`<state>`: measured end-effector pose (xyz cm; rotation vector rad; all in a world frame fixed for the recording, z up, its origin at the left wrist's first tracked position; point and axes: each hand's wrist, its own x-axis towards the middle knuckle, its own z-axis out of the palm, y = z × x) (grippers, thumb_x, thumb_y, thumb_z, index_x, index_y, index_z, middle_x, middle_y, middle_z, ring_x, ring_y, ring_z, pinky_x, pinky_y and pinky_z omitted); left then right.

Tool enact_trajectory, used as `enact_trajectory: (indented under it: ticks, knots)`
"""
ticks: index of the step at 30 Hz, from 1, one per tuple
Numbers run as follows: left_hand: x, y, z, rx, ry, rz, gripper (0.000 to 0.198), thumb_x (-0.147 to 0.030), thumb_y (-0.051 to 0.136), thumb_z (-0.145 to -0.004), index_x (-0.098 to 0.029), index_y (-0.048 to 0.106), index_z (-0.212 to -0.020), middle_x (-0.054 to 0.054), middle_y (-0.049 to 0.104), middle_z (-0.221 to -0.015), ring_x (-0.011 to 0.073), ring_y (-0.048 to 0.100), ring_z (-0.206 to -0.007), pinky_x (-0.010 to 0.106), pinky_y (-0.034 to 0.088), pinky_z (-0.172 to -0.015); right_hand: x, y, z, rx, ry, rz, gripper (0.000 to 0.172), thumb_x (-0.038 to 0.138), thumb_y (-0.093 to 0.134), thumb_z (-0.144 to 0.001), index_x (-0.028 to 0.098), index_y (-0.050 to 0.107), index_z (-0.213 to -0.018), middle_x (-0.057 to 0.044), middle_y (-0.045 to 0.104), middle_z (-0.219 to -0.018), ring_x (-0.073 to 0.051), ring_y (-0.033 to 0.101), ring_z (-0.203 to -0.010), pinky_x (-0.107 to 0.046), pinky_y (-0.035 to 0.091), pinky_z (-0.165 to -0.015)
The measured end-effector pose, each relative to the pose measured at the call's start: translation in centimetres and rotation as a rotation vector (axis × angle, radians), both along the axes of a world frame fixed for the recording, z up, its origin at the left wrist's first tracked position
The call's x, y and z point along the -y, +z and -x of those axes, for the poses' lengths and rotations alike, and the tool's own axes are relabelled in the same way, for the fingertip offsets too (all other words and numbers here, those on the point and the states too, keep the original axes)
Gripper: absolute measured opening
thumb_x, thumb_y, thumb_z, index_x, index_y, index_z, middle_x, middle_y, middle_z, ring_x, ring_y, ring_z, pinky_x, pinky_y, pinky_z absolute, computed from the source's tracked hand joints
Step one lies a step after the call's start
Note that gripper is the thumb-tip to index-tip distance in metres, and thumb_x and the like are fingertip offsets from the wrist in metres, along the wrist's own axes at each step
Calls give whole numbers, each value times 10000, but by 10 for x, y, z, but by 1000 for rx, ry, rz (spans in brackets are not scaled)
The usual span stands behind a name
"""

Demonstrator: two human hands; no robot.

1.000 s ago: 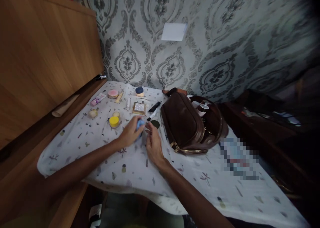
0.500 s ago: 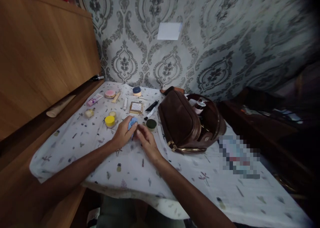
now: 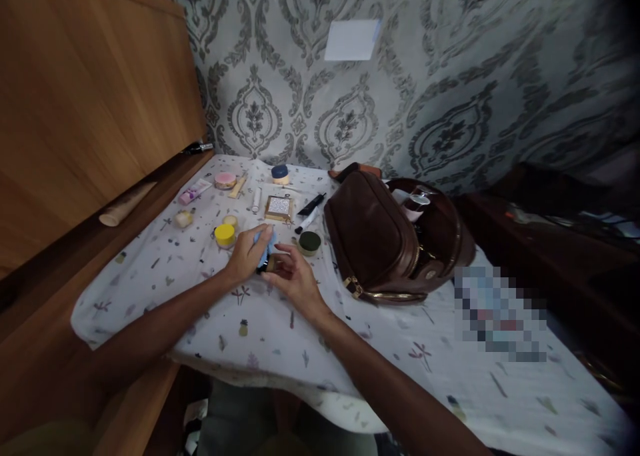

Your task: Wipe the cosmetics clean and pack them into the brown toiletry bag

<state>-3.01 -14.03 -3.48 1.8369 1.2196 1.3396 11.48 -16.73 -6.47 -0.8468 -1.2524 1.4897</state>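
Note:
My left hand (image 3: 249, 253) is closed around a crumpled light blue cloth (image 3: 264, 237). Just under the cloth shows a small container with a black shiny end (image 3: 262, 267), partly covered by my fingers. With thumb and curled fingers, my right hand (image 3: 298, 279) grips the container's other end, which looks brownish. A yellow-lidded jar (image 3: 225, 235) stands left of my left hand. Beyond my right fingers sits a round jar with a dark green lid (image 3: 310, 243). A glittery compact with a gold frame (image 3: 279, 207) lies farther back.
An open brown leather bag (image 3: 373, 236) with items inside stands to the right. Toward the back are a blue-lidded jar (image 3: 280, 174), a pink round case (image 3: 225, 181), a purple-and-white tube (image 3: 195, 191) and a black tube (image 3: 312, 205). A wooden cabinet (image 3: 100, 89) borders the left.
My hands have turned the container so its black end shows below the cloth, and my right fingers now spread around it. The whole view has shifted slightly.

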Motion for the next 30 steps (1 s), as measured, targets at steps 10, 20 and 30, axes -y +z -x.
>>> enact_trajectory:
  ticks: [10,20,30]
  knots:
    - [-4,-8,1,123,47,11,479,-606,310,-986,-208,512,-1158,58,631,-1056,180,605,-956,320,495,-871,-5,3,-4,-94,-107,68,436,343,886,-591,253,643,-941,-7,676,-935,-166,636,-836,-316,536,-796]
    - [5,-8,1,-427,-291,-367,515,-556,495,-947,-184,480,-1302,132,610,-1150,250,586,-1063,394,488,-922,-8,3,-13,-322,-38,313,406,566,825,-659,216,662,-783,11,638,-713,-128,563,-604,-248,480,-547]
    - [4,-3,3,-631,-72,-477,605,-629,251,-984,-152,622,-964,89,621,-829,214,584,-781,320,450,-667,-2,12,-14,-317,96,367,358,501,847,-673,205,673,-776,16,675,-698,-122,633,-609,-244,516,-588]
